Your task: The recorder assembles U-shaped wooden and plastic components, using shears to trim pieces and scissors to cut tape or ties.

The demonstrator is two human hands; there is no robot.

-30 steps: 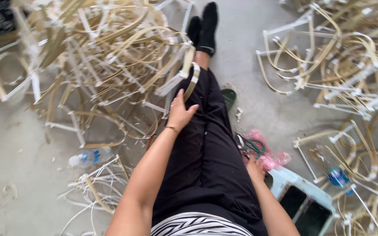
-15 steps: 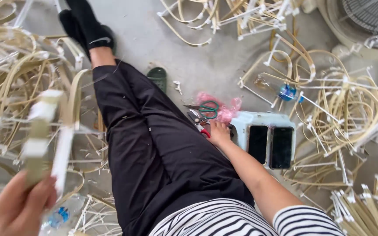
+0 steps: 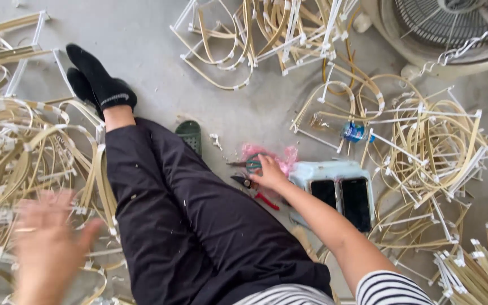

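The green tape roll (image 3: 253,164) is being covered by the right hand (image 3: 268,172), fingers curled onto it; the blurred left hand (image 3: 49,248), fingers spread, is being held well apart.

Right hand (image 3: 268,173) reaching forward, palm down, left hand (image 3: 46,248) raised, blurred, fingers spread

My left hand (image 3: 46,248) is smeared by motion blur; I can't tell whether it holds anything. My right hand (image 3: 268,172) covers part of the tools beside the pale blue stool (image 3: 334,172), so its grip is unclear. Above the stool, the fan (image 3: 453,28) is cut by the top edge. The bottle (image 3: 340,129) is half buried under cane frames (image 3: 425,141).
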